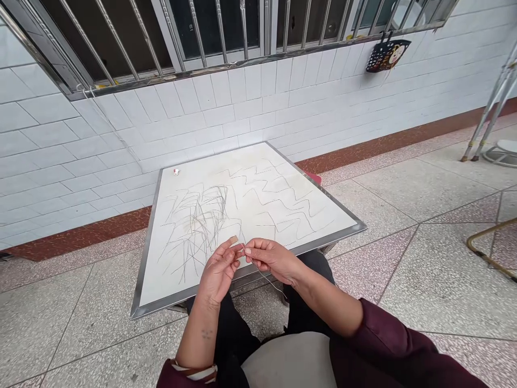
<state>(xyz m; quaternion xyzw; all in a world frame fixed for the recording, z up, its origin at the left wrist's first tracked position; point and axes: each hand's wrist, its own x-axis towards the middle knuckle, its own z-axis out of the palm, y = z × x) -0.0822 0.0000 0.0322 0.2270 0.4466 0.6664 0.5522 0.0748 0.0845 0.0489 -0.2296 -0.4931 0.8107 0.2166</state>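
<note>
Thread (270, 279) pinched between left hand (217, 272) and right hand (274, 261), fingertips nearly touching, grip hard to make out, dark strands (197, 229) across white worktop (323, 218)

White board (319, 221), dark zigzag strands (283, 207), maroon sleeves (388, 350)

The thread (266, 276) disappears between the fingers (256, 248); the white speck (176, 171) on the board (226, 161) is too small to identify.
</note>
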